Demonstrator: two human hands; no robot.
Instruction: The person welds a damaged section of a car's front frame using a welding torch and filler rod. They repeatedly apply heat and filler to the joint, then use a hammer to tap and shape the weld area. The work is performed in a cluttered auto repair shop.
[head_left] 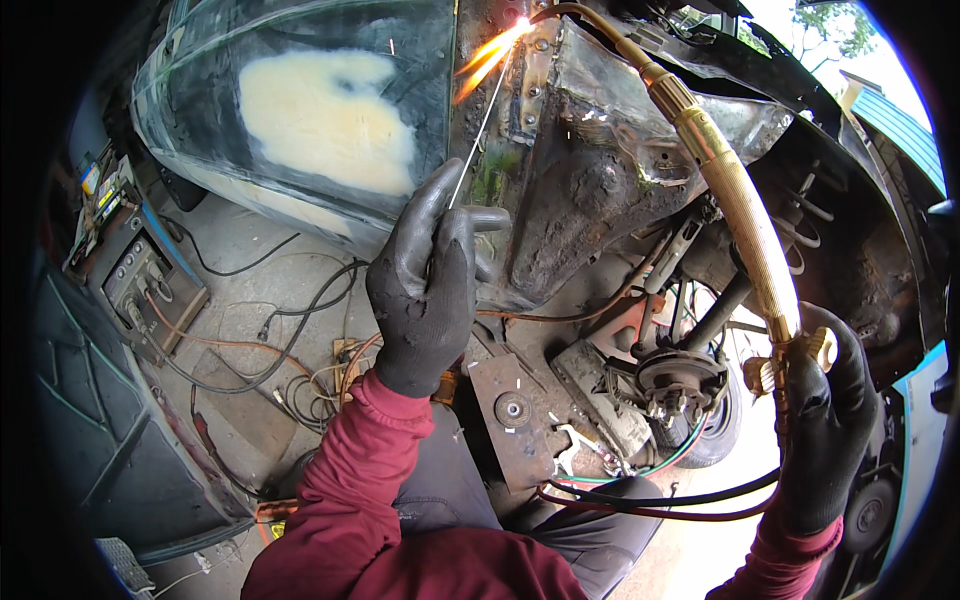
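Note:
In a black glove, my right hand (825, 420) is wrapped round the lower end of a brass gas welding torch (735, 195), beside its valve knobs. The torch's curved tip reaches up to the car body, where a bright spot glows and an orange flame (485, 65) spreads to the left. My left hand (425, 280), also gloved in black, pinches a thin metal filler rod (482, 140). The rod's far end meets the bright spot on the rusty bolted seam (535, 95). Black and red hoses (650, 505) run from below my right hand.
A car door (300, 120) with a cream filler patch fills the upper left. A boxy machine (140, 270) stands at left, with cables (300, 330) across the floor. Below the body sit a brake hub (680, 385) and a brown metal box (508, 420). A loose panel (100, 420) leans at lower left.

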